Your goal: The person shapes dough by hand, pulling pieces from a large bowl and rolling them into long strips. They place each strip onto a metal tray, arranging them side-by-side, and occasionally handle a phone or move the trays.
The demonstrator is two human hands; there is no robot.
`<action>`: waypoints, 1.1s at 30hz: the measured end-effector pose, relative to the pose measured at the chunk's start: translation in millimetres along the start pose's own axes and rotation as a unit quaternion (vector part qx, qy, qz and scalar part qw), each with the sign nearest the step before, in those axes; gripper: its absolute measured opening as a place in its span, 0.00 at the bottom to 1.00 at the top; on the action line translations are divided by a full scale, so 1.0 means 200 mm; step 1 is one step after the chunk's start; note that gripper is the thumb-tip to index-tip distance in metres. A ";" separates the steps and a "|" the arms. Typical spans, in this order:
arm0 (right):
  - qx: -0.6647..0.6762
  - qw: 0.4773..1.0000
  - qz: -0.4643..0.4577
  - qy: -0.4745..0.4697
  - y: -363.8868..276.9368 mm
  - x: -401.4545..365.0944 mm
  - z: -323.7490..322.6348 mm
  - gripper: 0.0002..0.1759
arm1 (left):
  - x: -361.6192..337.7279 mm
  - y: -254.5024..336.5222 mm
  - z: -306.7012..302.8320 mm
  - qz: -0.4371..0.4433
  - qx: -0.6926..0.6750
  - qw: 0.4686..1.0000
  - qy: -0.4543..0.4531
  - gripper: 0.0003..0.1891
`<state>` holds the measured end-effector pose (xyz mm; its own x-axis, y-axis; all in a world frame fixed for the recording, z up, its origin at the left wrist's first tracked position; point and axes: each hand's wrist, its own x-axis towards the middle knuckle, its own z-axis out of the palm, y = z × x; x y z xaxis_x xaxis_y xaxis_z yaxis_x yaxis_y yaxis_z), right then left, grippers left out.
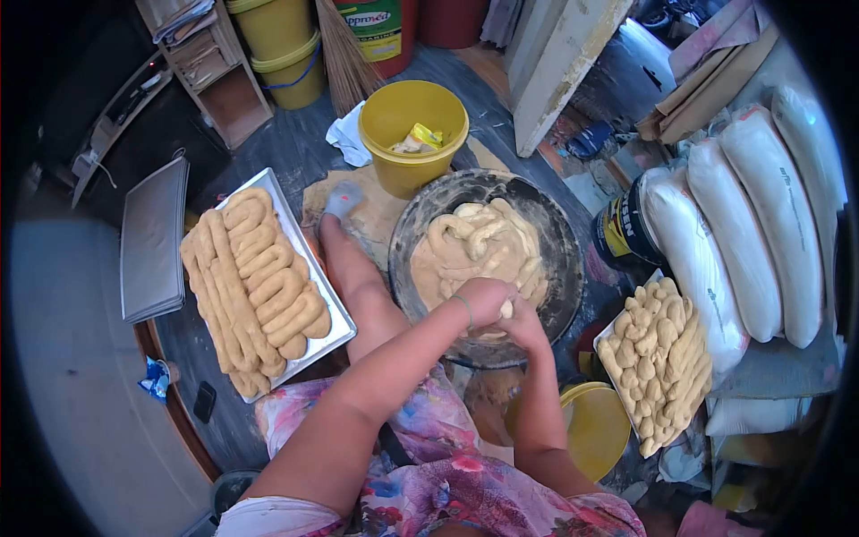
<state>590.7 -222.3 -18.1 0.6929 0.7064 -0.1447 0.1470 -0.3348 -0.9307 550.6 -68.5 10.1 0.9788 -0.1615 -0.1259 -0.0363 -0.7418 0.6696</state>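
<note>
Over the near part of a wide black basin (573,268), my left hand (486,302) and my right hand (526,324) are together, their fingers closed round a small piece of dough (506,310). Inside the basin lies a large mass of dough (470,259) with thick ropes folded on top. On the left, a metal tray (344,324) carries long dough ropes (255,286) laid side by side and looped. At the right, another tray (605,336) is covered with knotted or twisted dough pieces (653,358).
A yellow bucket (407,166) holding a packet stands behind the basin. A yellow container (595,430) is near my right arm. White filled sacks (734,233) and a dark bucket (617,228) are at the right. Empty trays (154,237) lean at the left, near a phone (205,402).
</note>
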 end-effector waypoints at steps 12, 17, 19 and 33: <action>0.253 0.953 -0.029 0.164 -0.14 -0.26 -0.17 0.17 | -0.05 0.07 -0.04 -0.014 -0.084 0.995 0.053 0.15; 0.234 0.969 -0.041 0.061 -0.25 -0.30 -0.08 0.33 | -0.08 0.29 -0.17 0.068 -0.041 0.996 -0.031 0.21; 0.254 0.962 -0.030 0.094 -0.16 -0.26 -0.05 0.36 | -0.05 0.31 -0.15 0.117 -0.085 0.989 0.018 0.26; 0.344 0.905 -0.017 0.250 -0.21 -0.04 0.12 0.39 | -0.02 0.29 0.13 -0.100 -0.645 0.754 0.068 0.37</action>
<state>562.5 -199.1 13.5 0.9543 0.2809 -0.1017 -0.1805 0.2706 -0.9456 538.6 -128.5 30.1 0.9536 0.0033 -0.3010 0.2549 0.5228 0.8134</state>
